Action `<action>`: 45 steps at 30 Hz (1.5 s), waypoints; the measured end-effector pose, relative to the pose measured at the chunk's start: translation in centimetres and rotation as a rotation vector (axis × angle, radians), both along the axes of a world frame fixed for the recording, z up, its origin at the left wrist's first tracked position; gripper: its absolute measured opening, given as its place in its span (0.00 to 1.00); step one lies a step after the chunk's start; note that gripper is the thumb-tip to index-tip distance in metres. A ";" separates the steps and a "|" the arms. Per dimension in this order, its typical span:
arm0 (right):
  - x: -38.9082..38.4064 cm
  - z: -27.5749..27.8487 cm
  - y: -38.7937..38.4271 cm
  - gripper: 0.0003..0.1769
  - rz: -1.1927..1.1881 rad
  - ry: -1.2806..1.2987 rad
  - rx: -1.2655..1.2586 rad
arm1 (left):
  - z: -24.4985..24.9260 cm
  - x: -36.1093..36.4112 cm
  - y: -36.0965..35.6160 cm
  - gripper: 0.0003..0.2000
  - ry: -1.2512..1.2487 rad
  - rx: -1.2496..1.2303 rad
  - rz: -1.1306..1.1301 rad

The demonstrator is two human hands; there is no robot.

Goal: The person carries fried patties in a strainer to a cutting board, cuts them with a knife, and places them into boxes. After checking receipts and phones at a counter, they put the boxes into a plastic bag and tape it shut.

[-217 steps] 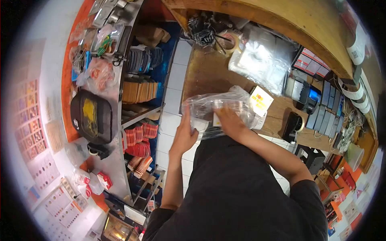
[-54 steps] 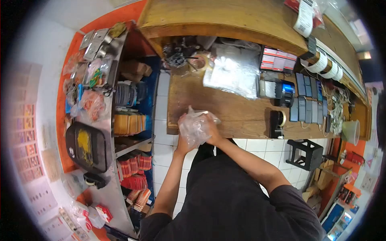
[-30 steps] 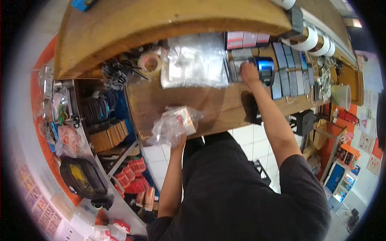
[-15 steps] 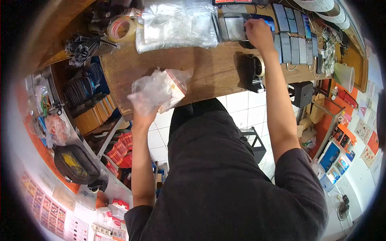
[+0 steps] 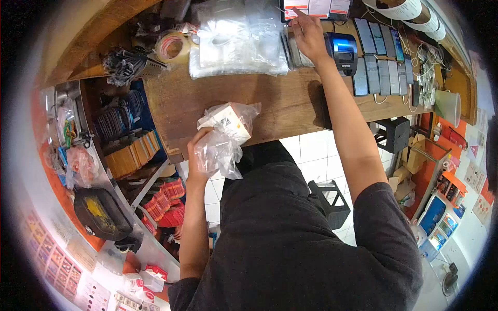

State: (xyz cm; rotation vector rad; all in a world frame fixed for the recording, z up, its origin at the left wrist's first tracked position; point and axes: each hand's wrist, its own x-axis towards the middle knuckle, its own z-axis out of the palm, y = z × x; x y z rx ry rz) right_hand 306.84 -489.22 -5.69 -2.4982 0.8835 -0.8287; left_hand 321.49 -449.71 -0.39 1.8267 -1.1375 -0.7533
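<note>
My left hand (image 5: 198, 150) is closed around a clear plastic bag (image 5: 220, 155) over the table's front edge. A small white box (image 5: 232, 122) with reddish edges is in the plastic. The bag's crumpled part hides some of my fingers. At the back of the table, my right hand (image 5: 309, 37) reaches to a lit screen (image 5: 317, 8) with white and orange panels. Its index finger is stretched out at the screen's lower left, and I see nothing held in it. Just right of that wrist stands a small blue and black printer (image 5: 342, 49).
Stacked clear plastic bags (image 5: 236, 44) lie left of my right hand, beside a tape roll (image 5: 173, 46). Rows of phones (image 5: 381, 75) with white cables lie on the right. A black stool (image 5: 332, 205) stands on the tiled floor. Shelves (image 5: 129, 150) are at the left.
My right hand has moved from beside the printer up to the screen. My left hand has turned the bagged box, and the bag's loose part now hangs toward me. The view has shifted slightly.
</note>
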 end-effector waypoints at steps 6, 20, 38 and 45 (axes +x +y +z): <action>0.6 0.2 2.3 0.08 0.011 -0.114 0.092 | -1.8 -0.8 1.1 0.15 0.061 -0.048 0.059; -2.3 4.5 26.2 0.05 0.175 0.046 0.597 | -0.4 -5.1 -2.1 0.17 -0.055 -0.330 0.029; -2.3 2.9 28.3 0.09 0.107 -0.028 0.557 | -7.5 -3.3 1.5 0.20 -0.099 -0.104 0.050; -2.4 1.9 26.2 0.13 0.292 0.034 1.154 | -0.1 -5.3 -1.2 0.19 -0.067 -0.228 0.283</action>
